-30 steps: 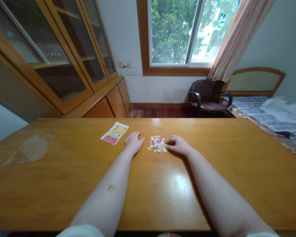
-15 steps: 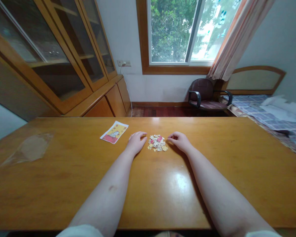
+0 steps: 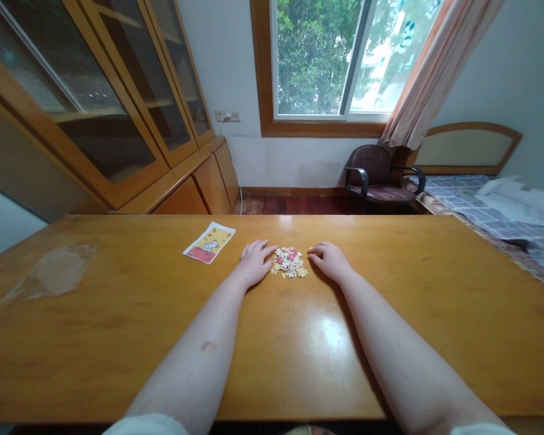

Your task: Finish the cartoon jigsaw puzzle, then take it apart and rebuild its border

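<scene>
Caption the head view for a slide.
Left hand and right hand on either side of piled puzzle pieces on a wooden table.

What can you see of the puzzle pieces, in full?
The puzzle pieces lie in one loose, roughly round heap on the table, between the left hand and the right hand. They are small and knobbed and look like cardboard: many pale grey-white, others yellow or pinkish red. They overlap at mixed angles; whether any are joined cannot be told. The left hand is at the heap's edge, contact unclear; a small gap separates the right hand from it.
</scene>
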Motion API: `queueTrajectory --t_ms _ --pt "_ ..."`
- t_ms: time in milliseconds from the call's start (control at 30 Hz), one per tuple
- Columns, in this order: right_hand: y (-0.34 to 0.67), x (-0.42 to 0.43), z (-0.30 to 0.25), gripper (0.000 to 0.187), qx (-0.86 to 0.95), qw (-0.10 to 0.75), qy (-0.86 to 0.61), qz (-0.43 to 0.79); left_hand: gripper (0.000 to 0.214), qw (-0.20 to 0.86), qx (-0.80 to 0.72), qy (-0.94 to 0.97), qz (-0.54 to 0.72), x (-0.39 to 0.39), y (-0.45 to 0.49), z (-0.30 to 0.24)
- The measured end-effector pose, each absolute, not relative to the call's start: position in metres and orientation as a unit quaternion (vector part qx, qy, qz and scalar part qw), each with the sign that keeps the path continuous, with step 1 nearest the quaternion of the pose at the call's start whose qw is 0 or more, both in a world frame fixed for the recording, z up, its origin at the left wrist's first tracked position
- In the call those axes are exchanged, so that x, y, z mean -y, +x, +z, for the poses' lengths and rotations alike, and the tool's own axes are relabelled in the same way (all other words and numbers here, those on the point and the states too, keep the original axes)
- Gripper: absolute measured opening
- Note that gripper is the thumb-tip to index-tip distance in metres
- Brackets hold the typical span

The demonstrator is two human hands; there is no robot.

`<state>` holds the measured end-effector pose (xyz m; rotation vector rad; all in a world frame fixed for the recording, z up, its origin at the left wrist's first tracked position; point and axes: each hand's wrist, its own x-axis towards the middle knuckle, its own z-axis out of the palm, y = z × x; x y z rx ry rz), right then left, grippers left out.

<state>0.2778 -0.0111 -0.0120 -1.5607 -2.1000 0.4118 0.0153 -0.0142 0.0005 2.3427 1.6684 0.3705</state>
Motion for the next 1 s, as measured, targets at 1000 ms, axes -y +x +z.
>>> queueTrajectory --t_ms 1000 --pt "0.2783 0.0081 -0.0165 0.022 0.760 0.226 -0.599 0.114 0.023 0.075 -0.622 0.769 0.123 0.0121 0.0122 0.0097"
